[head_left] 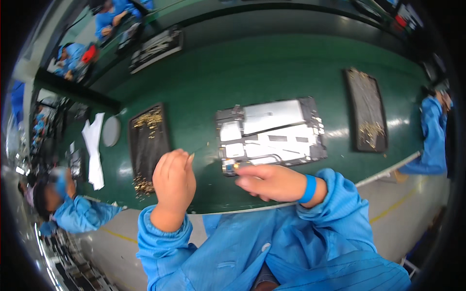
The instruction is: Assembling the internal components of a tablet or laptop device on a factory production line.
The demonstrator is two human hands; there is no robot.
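Note:
An opened tablet-like device (pixel 279 151) lies on the green table in front of me, with silver plates, a black frame and thin cables showing. My left hand (pixel 174 180) is closed in a pinch to the left of the device. A faint thin line runs from its fingertips toward a tiny gold bit (pixel 208 143), but what the fingers hold is unclear. My right hand (pixel 274 183), with a blue wristband (pixel 308 188), is at the device's near left corner. Its fingers are drawn together beside a small gold-coloured part (pixel 236 166); anything between them is hidden.
Dark trays with small gold-coloured pieces stand left (pixel 145 155) and right (pixel 361 104). Farther left lie a grey round disc (pixel 111 131) and a white strip (pixel 93 153). A box of parts (pixel 156 50) sits at the back. Blue-sleeved people work on both sides.

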